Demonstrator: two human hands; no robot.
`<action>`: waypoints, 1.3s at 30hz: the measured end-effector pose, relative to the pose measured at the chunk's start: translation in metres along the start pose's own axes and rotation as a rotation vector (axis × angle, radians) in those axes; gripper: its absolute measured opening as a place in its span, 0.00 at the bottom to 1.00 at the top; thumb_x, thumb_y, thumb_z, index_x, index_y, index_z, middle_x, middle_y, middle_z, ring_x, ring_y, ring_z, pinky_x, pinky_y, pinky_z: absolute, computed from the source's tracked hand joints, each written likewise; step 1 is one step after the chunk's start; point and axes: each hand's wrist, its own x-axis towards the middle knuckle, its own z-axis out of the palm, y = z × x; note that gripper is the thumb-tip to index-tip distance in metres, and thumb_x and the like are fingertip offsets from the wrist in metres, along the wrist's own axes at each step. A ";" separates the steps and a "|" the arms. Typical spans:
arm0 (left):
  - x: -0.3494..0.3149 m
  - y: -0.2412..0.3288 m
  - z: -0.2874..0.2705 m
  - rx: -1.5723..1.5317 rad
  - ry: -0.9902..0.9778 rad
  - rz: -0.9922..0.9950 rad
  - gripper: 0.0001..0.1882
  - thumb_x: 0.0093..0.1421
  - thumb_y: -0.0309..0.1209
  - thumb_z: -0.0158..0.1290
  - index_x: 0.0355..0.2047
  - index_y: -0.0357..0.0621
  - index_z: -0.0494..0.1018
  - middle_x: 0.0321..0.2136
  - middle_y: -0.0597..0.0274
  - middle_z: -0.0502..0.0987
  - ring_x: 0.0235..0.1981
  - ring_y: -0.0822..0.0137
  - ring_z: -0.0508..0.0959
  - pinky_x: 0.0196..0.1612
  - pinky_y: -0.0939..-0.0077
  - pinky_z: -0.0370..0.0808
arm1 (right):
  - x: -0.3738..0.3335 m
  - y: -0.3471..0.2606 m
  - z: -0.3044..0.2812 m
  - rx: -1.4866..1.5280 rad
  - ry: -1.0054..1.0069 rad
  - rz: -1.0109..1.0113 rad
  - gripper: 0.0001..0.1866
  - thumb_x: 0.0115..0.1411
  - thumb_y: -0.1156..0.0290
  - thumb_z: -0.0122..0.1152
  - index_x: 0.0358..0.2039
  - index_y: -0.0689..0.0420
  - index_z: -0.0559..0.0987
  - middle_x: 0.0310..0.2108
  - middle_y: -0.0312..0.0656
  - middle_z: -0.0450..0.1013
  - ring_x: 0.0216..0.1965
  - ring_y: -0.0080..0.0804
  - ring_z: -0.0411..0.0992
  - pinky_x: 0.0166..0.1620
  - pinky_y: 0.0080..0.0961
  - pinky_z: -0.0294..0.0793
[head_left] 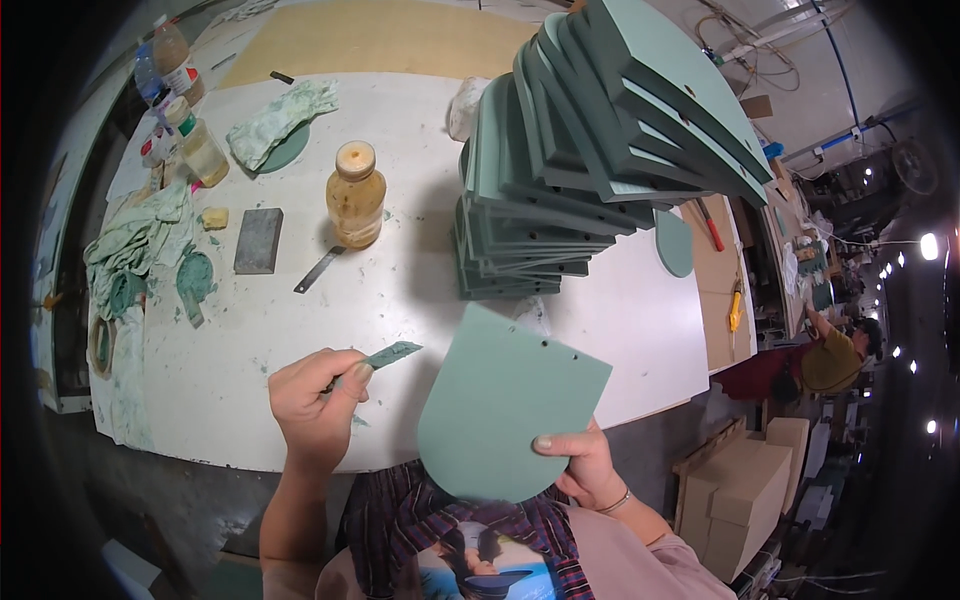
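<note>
A green panel (500, 410) is held in front of the person's torso, over the near edge of the white tabletop (640, 350). Its flat face is turned up; one end is rounded and points toward the body, while the straight end points away, to the upper right, with small dark holes along it. The right hand (588, 465) grips the panel's right side, thumb pressed on the upper face, the other fingers mostly hidden beneath. The left hand (320, 400) pinches a short flat blade (392, 354) smeared with green paste between thumb and fingers, its tip pointing right toward the panel but apart from it. White tabletop shows in the gap between blade and panel.

Just beyond the panel rises a tall, uneven stack of green panels (485, 220), its upper layers leaning out to the right and limiting the room on the far side. Left of the stack, a strip of tabletop separates it from an amber bottle (357, 205). A metal strip (319, 270) lies at the bottle's foot, with a grey block (259, 241) farther left. Crumpled cloth (140, 240) crowds the left edge. Near the right edge lie a red-handled tool (711, 225) and a yellow-handled tool (736, 305).
</note>
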 end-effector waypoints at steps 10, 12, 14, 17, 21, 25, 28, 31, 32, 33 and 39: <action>-0.009 0.004 0.004 -0.181 -0.131 -0.126 0.02 0.54 0.18 0.54 0.25 0.31 0.75 0.15 0.61 0.73 0.16 0.76 0.70 0.21 0.83 0.63 | 0.003 -0.015 -0.005 0.064 0.024 -0.146 0.33 0.43 0.84 0.57 0.54 0.66 0.66 0.47 0.48 0.70 0.48 0.41 0.71 0.54 0.36 0.70; -0.010 0.002 0.004 -0.186 -0.137 -0.125 0.01 0.53 0.18 0.55 0.25 0.31 0.76 0.15 0.60 0.73 0.16 0.75 0.71 0.20 0.82 0.63 | 0.004 -0.013 -0.002 0.120 0.096 -0.192 0.35 0.39 0.85 0.57 0.53 0.69 0.66 0.44 0.53 0.71 0.45 0.47 0.74 0.52 0.38 0.74; -0.011 0.001 0.004 -0.209 -0.159 -0.140 0.02 0.53 0.18 0.55 0.25 0.31 0.76 0.15 0.60 0.73 0.16 0.75 0.70 0.20 0.82 0.63 | 0.006 -0.012 -0.003 0.134 0.100 -0.193 0.34 0.39 0.85 0.57 0.53 0.69 0.66 0.44 0.53 0.71 0.45 0.47 0.74 0.52 0.38 0.74; -0.013 -0.001 0.005 -0.228 -0.171 -0.161 0.02 0.54 0.19 0.55 0.26 0.31 0.76 0.15 0.61 0.74 0.16 0.75 0.70 0.20 0.82 0.63 | 0.007 -0.012 -0.004 0.165 0.121 -0.182 0.34 0.39 0.85 0.56 0.53 0.70 0.66 0.44 0.54 0.71 0.44 0.48 0.74 0.52 0.38 0.74; -0.014 -0.001 0.007 -0.246 -0.195 -0.175 0.02 0.54 0.19 0.56 0.26 0.31 0.76 0.15 0.61 0.74 0.16 0.76 0.70 0.20 0.82 0.63 | 0.006 -0.013 -0.013 0.185 0.084 -0.121 0.32 0.43 0.85 0.55 0.53 0.67 0.66 0.46 0.50 0.70 0.47 0.44 0.71 0.54 0.37 0.71; -0.012 0.000 0.007 -0.257 -0.213 -0.193 0.02 0.54 0.19 0.55 0.26 0.31 0.76 0.15 0.61 0.74 0.16 0.76 0.70 0.20 0.82 0.63 | 0.006 -0.012 -0.015 0.190 0.088 -0.117 0.32 0.43 0.85 0.55 0.53 0.67 0.66 0.46 0.50 0.70 0.47 0.44 0.71 0.54 0.37 0.71; -0.011 0.001 0.006 -0.249 -0.243 -0.206 0.01 0.54 0.19 0.56 0.26 0.32 0.76 0.15 0.61 0.74 0.16 0.77 0.70 0.20 0.82 0.63 | 0.006 -0.012 -0.012 0.190 0.089 -0.118 0.32 0.42 0.85 0.55 0.53 0.67 0.66 0.46 0.50 0.70 0.47 0.44 0.72 0.54 0.37 0.71; -0.011 -0.002 0.008 -0.219 -0.249 -0.164 0.00 0.53 0.18 0.56 0.26 0.34 0.76 0.15 0.61 0.73 0.16 0.75 0.70 0.19 0.81 0.63 | 0.006 -0.012 -0.011 0.183 0.073 -0.122 0.32 0.42 0.85 0.56 0.53 0.68 0.66 0.45 0.51 0.70 0.47 0.44 0.72 0.53 0.37 0.72; -0.012 -0.003 0.009 -0.199 -0.238 -0.121 0.01 0.52 0.18 0.56 0.25 0.35 0.76 0.14 0.60 0.72 0.15 0.73 0.70 0.19 0.79 0.63 | 0.006 -0.013 -0.009 0.177 0.071 -0.122 0.32 0.42 0.85 0.56 0.53 0.68 0.67 0.45 0.50 0.71 0.46 0.45 0.72 0.53 0.37 0.72; -0.010 -0.003 0.010 -0.200 -0.238 -0.121 0.01 0.52 0.18 0.56 0.25 0.35 0.76 0.14 0.60 0.72 0.15 0.73 0.70 0.19 0.79 0.63 | 0.006 -0.013 -0.009 0.171 0.069 -0.123 0.32 0.42 0.85 0.56 0.52 0.68 0.67 0.45 0.50 0.71 0.46 0.45 0.72 0.53 0.37 0.72; -0.001 0.001 0.010 0.066 -0.131 0.177 0.05 0.44 0.18 0.59 0.23 0.39 0.76 0.12 0.59 0.65 0.12 0.62 0.65 0.18 0.73 0.61 | 0.005 -0.012 -0.011 0.143 0.066 -0.163 0.32 0.40 0.85 0.58 0.52 0.68 0.67 0.44 0.50 0.71 0.45 0.44 0.73 0.52 0.37 0.72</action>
